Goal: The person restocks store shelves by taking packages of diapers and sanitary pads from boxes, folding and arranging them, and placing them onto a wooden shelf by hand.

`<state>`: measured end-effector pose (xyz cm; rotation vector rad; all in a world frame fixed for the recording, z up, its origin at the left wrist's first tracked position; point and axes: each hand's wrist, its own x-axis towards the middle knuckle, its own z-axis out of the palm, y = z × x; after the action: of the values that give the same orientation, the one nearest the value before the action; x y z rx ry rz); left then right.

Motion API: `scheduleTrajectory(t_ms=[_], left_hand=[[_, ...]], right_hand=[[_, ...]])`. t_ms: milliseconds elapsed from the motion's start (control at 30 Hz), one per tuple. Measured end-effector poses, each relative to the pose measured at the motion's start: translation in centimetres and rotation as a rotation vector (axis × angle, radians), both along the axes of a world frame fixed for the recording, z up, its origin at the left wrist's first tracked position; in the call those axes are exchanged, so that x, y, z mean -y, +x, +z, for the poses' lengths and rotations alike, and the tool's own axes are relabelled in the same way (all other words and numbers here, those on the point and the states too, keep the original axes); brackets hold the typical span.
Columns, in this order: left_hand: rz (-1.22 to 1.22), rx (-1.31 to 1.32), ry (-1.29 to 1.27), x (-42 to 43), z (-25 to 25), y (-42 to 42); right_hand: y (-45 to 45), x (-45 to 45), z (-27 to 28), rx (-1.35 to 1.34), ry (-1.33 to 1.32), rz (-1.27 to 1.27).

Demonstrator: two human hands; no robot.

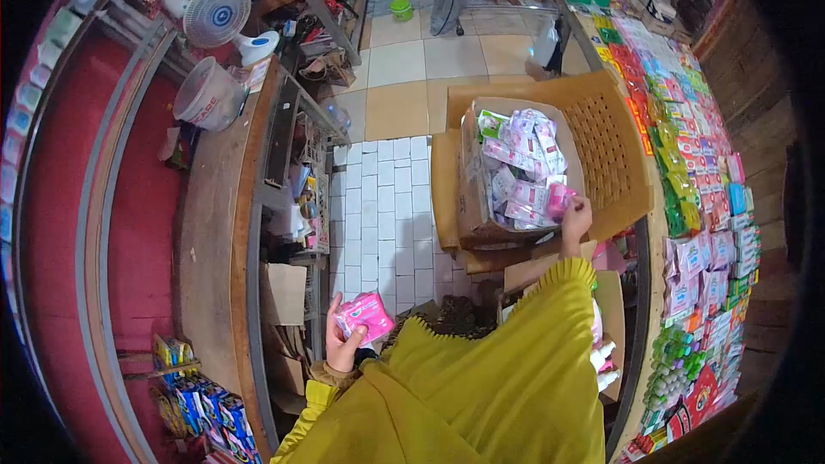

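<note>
My left hand [345, 339] is closed round a bright pink packet [366, 318], low over the tiled floor at the centre left. Further right, a cardboard box [485, 206] full of pink and white packets [528, 150] rests on the seat of a tan plastic chair [610, 150]. At the box's near right corner, my right hand [577, 218] has its fingers closed on a small pink packet [559, 199]. A green and white packet [492, 124] lies at the far left corner of the box.
A counter covered with packaged goods [700, 180] runs along the right. On the left, a wooden table [210, 206] bears a clear tub [209, 94] and a white fan [218, 14]. An open carton [612, 292] with bottles stands close to my right side.
</note>
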<state>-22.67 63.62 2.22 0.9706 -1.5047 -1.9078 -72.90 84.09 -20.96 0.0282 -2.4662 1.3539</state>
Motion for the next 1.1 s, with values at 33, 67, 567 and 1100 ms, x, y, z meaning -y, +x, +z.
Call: scheduleTrajectory(t_ms=[33, 67, 567, 1100], left_hand=[[0.006, -0.010, 0.004, 0.1, 0.2, 0.2], [0.011, -0.020, 0.008, 0.2, 0.3, 0.4], [0.142, 0.046, 0.022, -0.8, -0.5, 6.9], [0.124, 0.021, 0.000, 0.1, 0.6, 3.5]], right_hand=[[0.0, -0.2, 0.5, 0.036, 0.033, 0.062], [0.4, -0.3, 1.9, 0.072, 0.067, 0.122], [0.3, 2.1, -0.3, 0.130, 0.681, 0.394], [0.2, 0.7, 0.6, -0.096, 0.054, 0.258]])
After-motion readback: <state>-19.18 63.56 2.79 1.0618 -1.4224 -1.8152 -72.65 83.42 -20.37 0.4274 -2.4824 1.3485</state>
